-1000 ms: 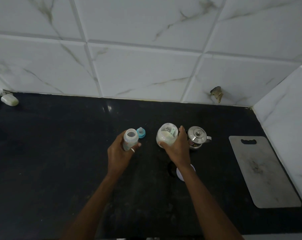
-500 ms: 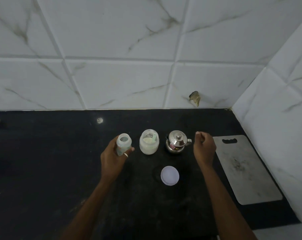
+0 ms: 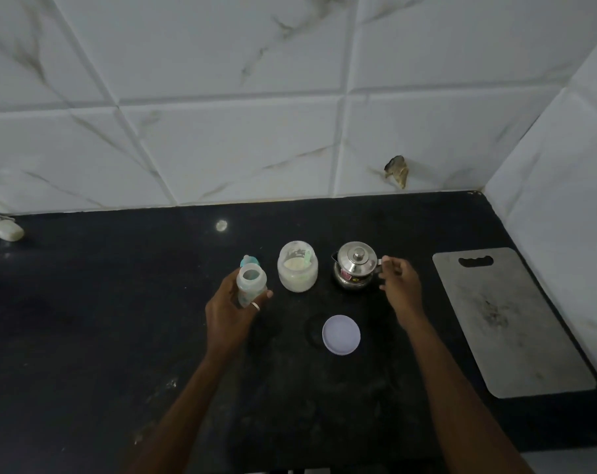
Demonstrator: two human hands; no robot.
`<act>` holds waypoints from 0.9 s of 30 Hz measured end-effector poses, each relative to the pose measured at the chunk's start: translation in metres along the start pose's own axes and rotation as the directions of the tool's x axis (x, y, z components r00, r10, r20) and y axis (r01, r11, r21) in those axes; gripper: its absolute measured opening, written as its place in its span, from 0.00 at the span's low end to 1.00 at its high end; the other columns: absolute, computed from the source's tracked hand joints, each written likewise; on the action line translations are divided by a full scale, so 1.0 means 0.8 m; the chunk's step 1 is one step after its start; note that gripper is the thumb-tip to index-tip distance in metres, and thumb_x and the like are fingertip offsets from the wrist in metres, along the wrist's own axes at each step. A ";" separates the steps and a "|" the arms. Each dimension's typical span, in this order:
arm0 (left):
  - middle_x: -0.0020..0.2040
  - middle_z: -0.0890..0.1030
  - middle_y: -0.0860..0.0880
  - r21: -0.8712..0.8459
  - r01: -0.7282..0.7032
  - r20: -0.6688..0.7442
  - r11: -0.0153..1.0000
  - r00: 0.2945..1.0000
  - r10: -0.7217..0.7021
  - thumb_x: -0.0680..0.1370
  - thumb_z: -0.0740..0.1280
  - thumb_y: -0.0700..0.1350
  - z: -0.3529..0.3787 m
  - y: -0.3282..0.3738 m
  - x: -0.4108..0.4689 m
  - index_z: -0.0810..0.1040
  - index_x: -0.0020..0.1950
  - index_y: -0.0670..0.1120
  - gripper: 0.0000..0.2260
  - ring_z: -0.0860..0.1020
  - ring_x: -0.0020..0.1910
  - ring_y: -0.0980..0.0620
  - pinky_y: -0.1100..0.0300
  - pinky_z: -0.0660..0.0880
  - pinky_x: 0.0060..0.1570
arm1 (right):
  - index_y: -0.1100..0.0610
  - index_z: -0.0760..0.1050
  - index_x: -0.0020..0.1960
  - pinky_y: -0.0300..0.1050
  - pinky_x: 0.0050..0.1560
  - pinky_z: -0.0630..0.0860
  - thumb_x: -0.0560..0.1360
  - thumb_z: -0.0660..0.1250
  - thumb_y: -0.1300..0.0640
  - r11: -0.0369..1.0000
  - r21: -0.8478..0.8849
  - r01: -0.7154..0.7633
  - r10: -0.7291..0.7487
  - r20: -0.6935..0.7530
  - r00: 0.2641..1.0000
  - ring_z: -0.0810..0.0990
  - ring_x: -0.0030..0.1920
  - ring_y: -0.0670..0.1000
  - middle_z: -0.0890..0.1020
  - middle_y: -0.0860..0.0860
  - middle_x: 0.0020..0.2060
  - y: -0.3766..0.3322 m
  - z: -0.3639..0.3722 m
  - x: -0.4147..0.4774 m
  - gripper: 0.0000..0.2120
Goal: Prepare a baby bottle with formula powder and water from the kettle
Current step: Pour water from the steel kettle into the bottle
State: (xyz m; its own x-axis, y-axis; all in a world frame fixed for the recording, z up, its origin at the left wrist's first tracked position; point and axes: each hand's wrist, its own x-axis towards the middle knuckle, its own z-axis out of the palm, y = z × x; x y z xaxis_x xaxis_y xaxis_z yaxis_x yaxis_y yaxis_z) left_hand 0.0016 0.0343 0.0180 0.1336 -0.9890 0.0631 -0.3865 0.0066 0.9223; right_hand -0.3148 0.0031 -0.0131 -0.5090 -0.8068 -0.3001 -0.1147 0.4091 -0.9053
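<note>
My left hand [image 3: 230, 313] holds an open, clear baby bottle [image 3: 251, 282] upright above the black counter. Just behind it stands the bottle's blue teat cap [image 3: 249, 260]. To the right sits an open jar of pale formula powder [image 3: 297, 270] with a green scoop inside. Its white lid [image 3: 341, 334] lies flat nearer to me. A small steel kettle [image 3: 355, 265] with its lid on stands right of the jar. My right hand [image 3: 399, 285] is at the kettle's handle, fingers curled around it.
A grey cutting board [image 3: 509, 323] lies at the right, near the tiled side wall. A small pale object [image 3: 8, 231] rests at the far left by the back wall. The black counter [image 3: 102, 319] runs left of the bottle.
My right hand let go of the formula jar, moved right and came in onto the kettle's handle. The left hand keeps the bottle in place.
</note>
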 end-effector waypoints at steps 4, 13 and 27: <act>0.54 0.82 0.64 0.034 0.003 0.005 0.999 1.000 -0.003 0.72 0.81 0.44 0.006 -0.002 -0.003 0.75 0.63 0.62 0.26 0.80 0.53 0.71 0.74 0.76 0.52 | 0.53 0.77 0.56 0.42 0.48 0.80 0.82 0.65 0.47 0.992 0.126 -0.007 0.007 0.003 1.000 0.84 0.49 0.49 0.84 0.52 0.49 0.006 0.005 0.002 0.10; 0.55 0.81 0.64 0.078 0.019 0.050 0.997 0.999 -0.022 0.72 0.81 0.47 0.024 -0.015 -0.005 0.75 0.65 0.59 0.26 0.80 0.56 0.70 0.74 0.75 0.53 | 0.59 0.80 0.51 0.47 0.49 0.84 0.80 0.68 0.49 0.990 0.128 0.050 -0.062 0.089 0.994 0.85 0.44 0.51 0.85 0.56 0.45 0.020 -0.001 0.005 0.13; 0.58 0.81 0.61 0.112 0.025 0.071 0.993 0.997 -0.034 0.72 0.80 0.48 0.022 -0.012 -0.003 0.73 0.65 0.58 0.26 0.79 0.54 0.69 0.72 0.74 0.55 | 0.66 0.75 0.46 0.50 0.44 0.74 0.84 0.60 0.52 0.997 0.031 0.069 -0.075 0.276 0.958 0.76 0.39 0.50 0.76 0.55 0.37 0.020 0.000 0.000 0.18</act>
State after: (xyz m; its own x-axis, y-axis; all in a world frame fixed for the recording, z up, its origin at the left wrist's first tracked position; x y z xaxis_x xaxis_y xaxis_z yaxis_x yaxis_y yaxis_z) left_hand -0.0106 0.0342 0.0021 0.0811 -0.9967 0.0048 -0.4828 -0.0351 0.8750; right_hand -0.3167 0.0098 -0.0272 -0.2437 -0.9213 -0.3031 -0.1231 0.3393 -0.9326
